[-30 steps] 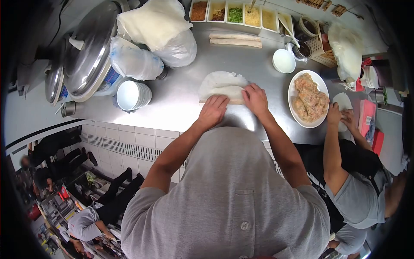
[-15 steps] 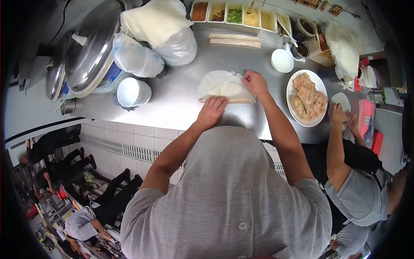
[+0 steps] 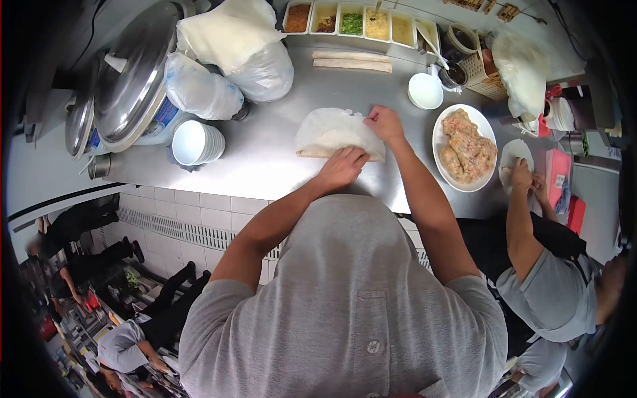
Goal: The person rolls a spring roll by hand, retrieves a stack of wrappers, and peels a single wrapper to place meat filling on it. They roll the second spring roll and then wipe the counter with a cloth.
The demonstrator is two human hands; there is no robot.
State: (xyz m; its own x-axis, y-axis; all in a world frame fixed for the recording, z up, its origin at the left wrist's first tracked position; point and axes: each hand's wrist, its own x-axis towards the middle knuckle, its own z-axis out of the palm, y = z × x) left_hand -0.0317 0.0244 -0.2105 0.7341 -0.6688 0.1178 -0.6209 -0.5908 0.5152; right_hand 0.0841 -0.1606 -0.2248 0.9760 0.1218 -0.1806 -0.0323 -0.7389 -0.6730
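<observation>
A thin, pale round wrapper (image 3: 325, 130) lies on the steel counter in front of me, its near edge folded over into a narrow roll. My left hand (image 3: 343, 167) rests on the right part of that folded edge, fingers together and curled over it. At the wrapper's upper right edge, my right hand (image 3: 383, 124) pinches the thin sheet between thumb and fingers. Any filling inside the fold is hidden. Two finished-looking long rolls (image 3: 352, 61) lie side by side farther back. To the right stands a white oval plate (image 3: 439, 166) heaped with pinkish minced filling (image 3: 469, 149).
White tubs of toppings (image 3: 350, 24) line the back. A small white bowl (image 3: 425, 91) sits behind the plate. Stacked white bowls (image 3: 199, 143), plastic-bagged sheets (image 3: 232, 40) and large lidded pots (image 3: 136, 73) stand left. A co-worker's hands (image 3: 524, 178) handle another wrapper at right.
My left hand has slid rightward along the folded edge, and its fingers are more curled. My right hand keeps its pinch at the upper right edge. The whole view has shifted slightly.
</observation>
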